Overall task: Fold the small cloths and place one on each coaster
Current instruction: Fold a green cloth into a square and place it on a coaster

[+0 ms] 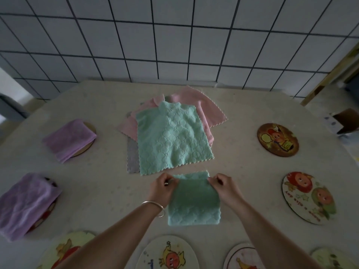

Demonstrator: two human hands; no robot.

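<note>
Folding is mid-way on a green cloth (193, 200), sitting at about 6 o'clock from the pile (171, 133) in the middle of the table (252, 171). Only one view here, the head cam. Left hand (162, 188) pinches the cloth's far left corner, right hand (223, 186) pinches the far right one, so both are gripping the same top edge. It already looks doubled over, my guess is one more fold to go.

Two purple cloths (68, 139) (27, 202) are done, on coasters at 9 and 8 o'clock. Bare coasters wait at 3 o'clock (277, 139), 4 o'clock (308, 197) and along the near edge (167, 253).

Next move probably needs the top edge brought down evenly onto the near edge, then carried to a free coaster.
</note>
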